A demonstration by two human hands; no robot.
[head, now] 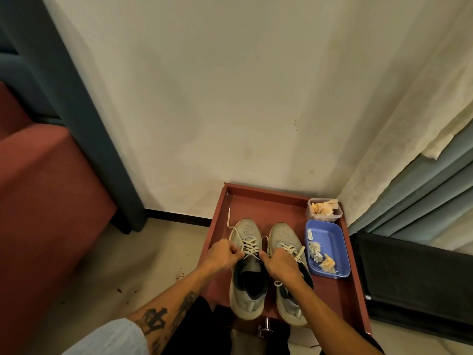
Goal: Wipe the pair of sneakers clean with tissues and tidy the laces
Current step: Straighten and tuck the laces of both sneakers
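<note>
Home room: red sofa (38, 175), curtains (414, 139), plaster wall (217, 85).

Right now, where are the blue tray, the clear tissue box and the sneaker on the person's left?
blue tray (332, 235), head view, bare part of its floor.
clear tissue box (323, 218), head view, its front wall.
left sneaker (247, 228), head view, its mesh toe.

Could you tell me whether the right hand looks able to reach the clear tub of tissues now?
Probably yes: only the low blue dish lies between the right hand and the clear tub, whose top looks open. The hand must first release the lace it pinches.
</note>
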